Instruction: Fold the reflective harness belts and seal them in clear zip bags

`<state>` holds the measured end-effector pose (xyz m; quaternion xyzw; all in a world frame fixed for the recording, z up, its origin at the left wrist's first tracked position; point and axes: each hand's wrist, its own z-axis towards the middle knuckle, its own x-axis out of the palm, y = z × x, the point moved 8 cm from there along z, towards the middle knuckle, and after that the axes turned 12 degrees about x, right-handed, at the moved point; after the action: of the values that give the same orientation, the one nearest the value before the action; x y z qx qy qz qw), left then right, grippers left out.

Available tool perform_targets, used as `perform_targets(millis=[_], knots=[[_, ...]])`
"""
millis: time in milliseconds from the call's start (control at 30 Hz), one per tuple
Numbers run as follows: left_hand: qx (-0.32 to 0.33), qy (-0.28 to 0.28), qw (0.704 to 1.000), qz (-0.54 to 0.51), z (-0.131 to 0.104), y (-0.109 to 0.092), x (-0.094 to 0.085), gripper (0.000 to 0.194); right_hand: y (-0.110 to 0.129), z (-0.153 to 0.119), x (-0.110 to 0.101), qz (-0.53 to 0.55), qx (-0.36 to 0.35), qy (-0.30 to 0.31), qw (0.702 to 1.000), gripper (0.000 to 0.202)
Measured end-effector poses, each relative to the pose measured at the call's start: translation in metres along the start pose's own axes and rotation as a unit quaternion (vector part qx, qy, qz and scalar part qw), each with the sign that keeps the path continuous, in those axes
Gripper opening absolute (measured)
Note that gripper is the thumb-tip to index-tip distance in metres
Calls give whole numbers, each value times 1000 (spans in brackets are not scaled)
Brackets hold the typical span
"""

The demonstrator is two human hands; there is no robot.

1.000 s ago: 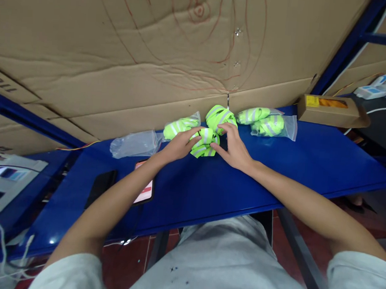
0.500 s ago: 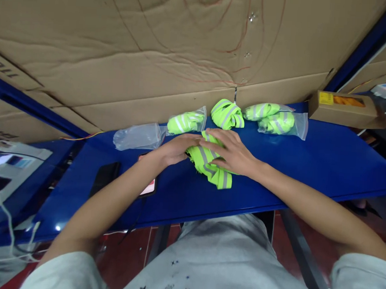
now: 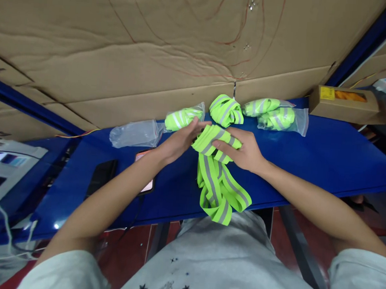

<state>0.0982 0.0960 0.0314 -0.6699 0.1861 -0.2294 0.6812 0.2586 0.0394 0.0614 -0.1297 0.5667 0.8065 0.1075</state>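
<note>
And there it goes: the neon reflective band (image 3: 216, 163) that was a tight bundle a second ago has come undone, its upper end pinched between the left hand (image 3: 180, 140) and the right hand (image 3: 243, 150) close together above the blue surface (image 3: 311, 157), while long loops spill toward the person over the near edge, so it is now opened out rather than packed. Just beyond the hands lie another rolled band (image 3: 226, 110), a bagged one (image 3: 183, 118) and, to the right, what looks like two more in a clear bag (image 3: 274, 116); left of the left hand sit an empty-looking bag (image 3: 134, 134) and a phone (image 3: 145, 183).
</note>
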Motion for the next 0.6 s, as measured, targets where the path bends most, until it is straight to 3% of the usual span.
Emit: perform_targets(millis=[67, 167, 233, 300, 400, 433, 500, 567, 600], knots=[[59, 33, 998, 8, -3, -16, 9, 78, -13, 4, 0, 156, 112, 20, 981, 39], [57, 98, 993, 24, -8, -11, 30, 90, -31, 9, 8, 311, 223, 52, 923, 41], [50, 100, 993, 37, -6, -1, 36, 86, -41, 11, 13, 329, 271, 72, 902, 41], [70, 76, 993, 52, 1, 0, 35, 97, -50, 11, 19, 334, 316, 98, 883, 38], [197, 63, 967, 149, 7, -29, 31, 128, -61, 6, 29, 356, 372, 143, 845, 30], [240, 85, 946, 201, 6, -40, 34, 125, -63, 4, 33, 365, 386, 162, 832, 28], [291, 148, 896, 302, 0, -55, 46, 86, -66, 2, 40, 367, 396, 189, 820, 23], [300, 195, 863, 356, -4, -56, 55, 44, -72, 4, 41, 344, 383, 187, 837, 24], [308, 205, 854, 366, -6, -55, 59, 36, -75, 6, 40, 331, 373, 176, 849, 28]])
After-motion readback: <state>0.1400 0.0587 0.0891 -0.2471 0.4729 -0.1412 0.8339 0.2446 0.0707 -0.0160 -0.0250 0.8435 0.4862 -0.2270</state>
